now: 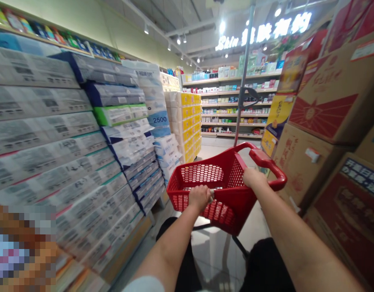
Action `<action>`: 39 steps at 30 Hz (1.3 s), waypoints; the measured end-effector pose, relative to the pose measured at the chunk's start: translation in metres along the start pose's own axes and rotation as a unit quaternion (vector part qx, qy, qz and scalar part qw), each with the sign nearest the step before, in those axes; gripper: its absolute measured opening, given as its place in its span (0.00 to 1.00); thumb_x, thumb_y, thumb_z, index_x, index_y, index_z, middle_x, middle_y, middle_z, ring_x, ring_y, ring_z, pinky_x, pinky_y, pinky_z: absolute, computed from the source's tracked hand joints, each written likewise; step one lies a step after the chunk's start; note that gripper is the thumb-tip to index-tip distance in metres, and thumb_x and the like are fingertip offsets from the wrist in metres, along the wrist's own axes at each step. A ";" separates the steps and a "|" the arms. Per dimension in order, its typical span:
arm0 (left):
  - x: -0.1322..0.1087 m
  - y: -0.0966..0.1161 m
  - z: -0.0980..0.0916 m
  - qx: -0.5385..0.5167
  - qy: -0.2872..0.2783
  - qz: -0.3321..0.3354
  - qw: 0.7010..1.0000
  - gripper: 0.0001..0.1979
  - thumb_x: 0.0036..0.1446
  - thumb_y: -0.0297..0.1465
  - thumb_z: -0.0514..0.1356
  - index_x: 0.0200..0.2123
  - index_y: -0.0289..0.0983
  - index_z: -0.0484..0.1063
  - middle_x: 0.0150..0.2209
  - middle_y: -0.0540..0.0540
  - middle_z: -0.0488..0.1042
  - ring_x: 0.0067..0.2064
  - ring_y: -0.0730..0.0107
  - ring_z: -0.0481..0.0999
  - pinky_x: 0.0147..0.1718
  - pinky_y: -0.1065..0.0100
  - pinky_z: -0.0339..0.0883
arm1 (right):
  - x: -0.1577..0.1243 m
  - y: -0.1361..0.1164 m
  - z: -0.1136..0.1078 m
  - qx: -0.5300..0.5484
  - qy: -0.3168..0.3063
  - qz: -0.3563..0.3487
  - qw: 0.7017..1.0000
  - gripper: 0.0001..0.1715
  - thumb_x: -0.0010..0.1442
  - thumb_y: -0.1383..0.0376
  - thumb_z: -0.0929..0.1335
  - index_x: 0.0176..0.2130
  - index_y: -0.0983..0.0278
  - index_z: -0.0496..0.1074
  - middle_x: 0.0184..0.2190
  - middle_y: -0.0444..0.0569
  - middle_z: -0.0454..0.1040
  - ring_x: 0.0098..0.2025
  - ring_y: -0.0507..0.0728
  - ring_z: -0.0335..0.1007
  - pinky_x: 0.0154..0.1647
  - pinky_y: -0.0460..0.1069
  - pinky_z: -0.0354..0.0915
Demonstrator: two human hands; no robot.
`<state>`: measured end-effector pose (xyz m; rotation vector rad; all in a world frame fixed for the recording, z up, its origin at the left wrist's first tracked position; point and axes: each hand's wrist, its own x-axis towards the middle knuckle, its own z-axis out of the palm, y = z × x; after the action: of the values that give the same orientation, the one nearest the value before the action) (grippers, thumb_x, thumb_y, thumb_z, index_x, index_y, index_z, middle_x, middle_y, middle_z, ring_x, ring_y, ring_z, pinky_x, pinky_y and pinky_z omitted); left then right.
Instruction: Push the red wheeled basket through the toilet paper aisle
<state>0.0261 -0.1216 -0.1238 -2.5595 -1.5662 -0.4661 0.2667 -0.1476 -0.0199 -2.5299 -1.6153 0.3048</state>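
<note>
A red plastic shopping cart stands right in front of me, turned sideways with its handle to the right. My left hand is closed over the near rim of its basket, and a small pale bit shows beside the fingers. Near the handle end, my right hand is wrapped over the basket's rim; its fingertips are partly hidden. Through the mesh walls, the visible part of the basket's inside shows no goods. A thin upright pole with a grey fitting rises behind the cart.
Stacked packs of paper goods line the left side, with yellow-fronted packs farther along. Cardboard cartons are piled close on the right. Stocked shelves stand at the back, beyond pale floor. A blurred patch covers the lower left corner.
</note>
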 end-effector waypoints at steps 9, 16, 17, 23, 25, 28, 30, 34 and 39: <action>0.013 0.044 -0.001 -0.027 0.002 0.045 0.999 0.20 0.67 0.38 0.40 0.36 0.39 0.70 0.36 0.46 0.74 0.38 0.64 0.72 0.37 0.64 0.58 | 0.001 -0.004 0.002 0.001 0.000 0.002 1.000 0.22 0.60 0.64 0.60 0.53 0.65 0.68 0.48 0.63 0.70 0.50 0.67 0.67 0.48 0.60 0.60; -0.004 -0.012 0.001 0.013 0.006 0.005 1.000 0.17 0.66 0.35 0.44 0.33 0.37 0.70 0.35 0.44 0.74 0.39 0.65 0.72 0.40 0.64 0.58 | -0.001 -0.002 0.000 -0.006 0.001 -0.011 1.000 0.22 0.59 0.66 0.60 0.52 0.67 0.68 0.48 0.64 0.70 0.49 0.68 0.67 0.47 0.60 0.60; -0.004 -0.016 0.001 0.018 0.002 -0.005 1.000 0.17 0.66 0.35 0.44 0.34 0.37 0.70 0.35 0.44 0.74 0.39 0.64 0.72 0.40 0.64 0.58 | -0.001 -0.002 0.000 -0.005 0.000 -0.012 1.000 0.22 0.60 0.66 0.59 0.52 0.66 0.68 0.48 0.64 0.70 0.49 0.67 0.67 0.48 0.60 0.60; 0.005 0.019 -0.001 0.012 -0.024 0.014 1.000 0.19 0.66 0.36 0.42 0.37 0.38 0.70 0.37 0.44 0.74 0.39 0.63 0.73 0.38 0.63 0.60 | 0.009 0.002 0.006 -0.007 0.006 -0.016 1.000 0.22 0.60 0.64 0.59 0.52 0.62 0.68 0.48 0.60 0.71 0.49 0.65 0.68 0.48 0.59 0.62; 0.005 0.026 -0.001 -0.001 -0.013 0.040 0.999 0.19 0.66 0.37 0.42 0.37 0.38 0.70 0.37 0.44 0.74 0.39 0.63 0.73 0.38 0.63 0.60 | 0.012 0.005 0.007 -0.014 0.010 -0.021 1.000 0.23 0.60 0.64 0.59 0.53 0.61 0.68 0.48 0.59 0.71 0.49 0.64 0.68 0.48 0.59 0.62; -0.001 0.013 0.000 -0.004 -0.006 0.042 0.999 0.18 0.66 0.37 0.43 0.35 0.38 0.70 0.35 0.44 0.74 0.38 0.64 0.73 0.38 0.64 0.60 | 0.013 0.009 0.006 -0.027 0.006 -0.026 0.999 0.24 0.59 0.65 0.59 0.54 0.60 0.67 0.49 0.57 0.72 0.50 0.64 0.68 0.49 0.59 0.62; -0.006 0.000 0.002 0.003 0.002 0.026 1.000 0.18 0.66 0.36 0.43 0.34 0.37 0.70 0.34 0.44 0.74 0.38 0.64 0.72 0.38 0.64 0.59 | 0.011 0.009 0.004 -0.029 0.000 -0.027 0.999 0.24 0.59 0.65 0.59 0.54 0.60 0.66 0.49 0.57 0.71 0.50 0.64 0.69 0.48 0.59 0.62; -0.005 0.005 0.001 0.015 -0.004 -0.022 1.000 0.19 0.66 0.35 0.41 0.35 0.37 0.71 0.35 0.43 0.74 0.38 0.62 0.73 0.38 0.62 0.60 | 0.008 0.008 0.001 -0.012 0.005 -0.025 1.000 0.24 0.59 0.65 0.59 0.54 0.61 0.67 0.49 0.58 0.71 0.50 0.64 0.68 0.49 0.59 0.62; 0.002 0.041 -0.001 -0.004 -0.030 0.050 0.998 0.21 0.67 0.38 0.40 0.38 0.39 0.70 0.37 0.43 0.74 0.38 0.64 0.73 0.37 0.64 0.60 | 0.007 0.011 0.001 0.000 0.013 -0.016 1.000 0.24 0.60 0.65 0.58 0.55 0.62 0.67 0.50 0.60 0.70 0.51 0.66 0.67 0.49 0.60 0.61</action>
<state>0.0629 -0.1387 -0.1194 -2.6672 -1.4479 -0.3884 0.2791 -0.1464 -0.0237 -2.4932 -1.6451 0.2667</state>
